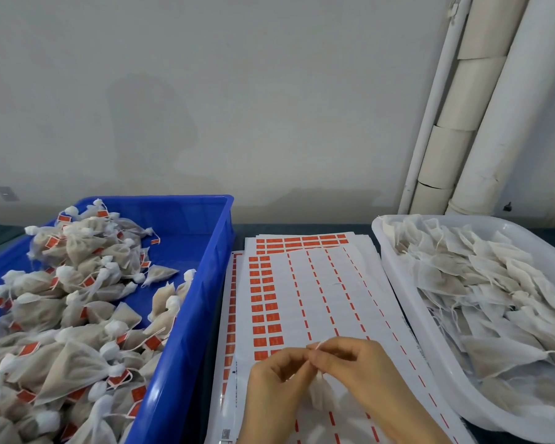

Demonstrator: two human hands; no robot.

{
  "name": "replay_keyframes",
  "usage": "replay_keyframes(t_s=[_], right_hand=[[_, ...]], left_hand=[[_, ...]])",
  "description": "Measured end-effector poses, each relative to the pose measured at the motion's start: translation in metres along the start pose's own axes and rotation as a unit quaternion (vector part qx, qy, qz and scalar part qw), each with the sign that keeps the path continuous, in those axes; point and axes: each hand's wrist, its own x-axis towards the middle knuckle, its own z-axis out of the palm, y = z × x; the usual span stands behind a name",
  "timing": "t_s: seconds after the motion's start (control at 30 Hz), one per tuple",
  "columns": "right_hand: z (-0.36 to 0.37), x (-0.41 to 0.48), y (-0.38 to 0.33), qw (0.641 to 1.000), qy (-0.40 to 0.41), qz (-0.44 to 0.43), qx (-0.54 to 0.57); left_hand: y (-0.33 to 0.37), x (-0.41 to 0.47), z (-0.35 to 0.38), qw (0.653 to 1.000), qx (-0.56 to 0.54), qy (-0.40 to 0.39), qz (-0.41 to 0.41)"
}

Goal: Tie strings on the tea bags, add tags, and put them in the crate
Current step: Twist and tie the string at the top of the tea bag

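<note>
Low in the middle of the view, my left hand [274,376] and my right hand [353,363] meet fingertip to fingertip and pinch the thin white string [318,345] of one tea bag [321,394]. The bag hangs below my fingers, over the sticker sheets [318,283] of orange tags. On the left stands the blue crate [205,283], heaped with tied tea bags that carry orange tags [71,299]. On the right, a white tray [398,277] holds several untied flat tea bags [481,283].
The stacked sticker sheets lie between crate and tray on a dark table. A grey wall rises behind. White pipes and cardboard tubes [455,123] lean in the right corner behind the tray.
</note>
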Motion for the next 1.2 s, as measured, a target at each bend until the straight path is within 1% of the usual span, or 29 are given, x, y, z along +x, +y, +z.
replay_keyframes(t_s=[0.17, 0.23, 0.33, 0.4, 0.5, 0.6, 0.67, 0.77, 0.87, 0.9, 0.97, 1.07, 1.13, 1.2], right_hand=[[0.0, 0.004, -0.002, 0.998, 0.007, 0.022, 0.05], [0.001, 0.006, -0.001, 0.997, 0.011, 0.037, 0.07], [0.004, 0.006, 0.001, 0.989, 0.016, 0.066, 0.132], [0.007, 0.006, 0.003, 0.987, 0.026, 0.068, 0.145], [0.009, 0.007, 0.006, 0.984, 0.041, 0.064, 0.159], [0.01, 0.006, 0.008, 0.979, 0.037, 0.064, 0.187], [0.012, 0.006, 0.008, 0.973, 0.03, 0.067, 0.218], [0.015, 0.005, 0.01, 0.96, 0.037, 0.066, 0.269], [0.02, 0.005, 0.011, 0.941, 0.048, 0.071, 0.326], [0.021, 0.005, 0.011, 0.94, 0.052, 0.071, 0.329], [0.022, 0.005, 0.012, 0.95, 0.056, 0.056, 0.302], [0.018, 0.002, 0.012, 0.965, 0.049, 0.007, 0.257], [0.015, 0.001, 0.011, 0.972, 0.046, -0.009, 0.232], [0.015, 0.001, 0.011, 0.969, 0.043, -0.005, 0.243]], left_hand=[[-0.002, 0.004, -0.002, 0.999, -0.033, -0.017, -0.022], [-0.003, 0.005, -0.003, 0.997, -0.059, -0.029, -0.047], [-0.008, 0.006, -0.002, 0.987, -0.123, -0.018, -0.099], [-0.01, 0.005, -0.003, 0.977, -0.173, -0.014, -0.128], [-0.013, 0.003, -0.003, 0.968, -0.211, -0.031, -0.133], [-0.012, -0.001, -0.002, 0.977, -0.189, -0.038, -0.092], [-0.009, -0.002, 0.001, 0.983, -0.166, -0.02, -0.076], [-0.009, -0.001, 0.004, 0.985, -0.154, 0.02, -0.081], [-0.009, -0.003, 0.005, 0.983, -0.148, 0.038, -0.097], [-0.01, -0.004, 0.006, 0.984, -0.146, 0.038, -0.098], [-0.009, -0.007, 0.006, 0.984, -0.141, 0.031, -0.103], [-0.008, -0.009, 0.003, 0.987, -0.114, -0.005, -0.118], [-0.007, -0.009, 0.0, 0.99, -0.085, -0.024, -0.109], [-0.005, -0.01, -0.002, 0.993, -0.059, -0.034, -0.094]])
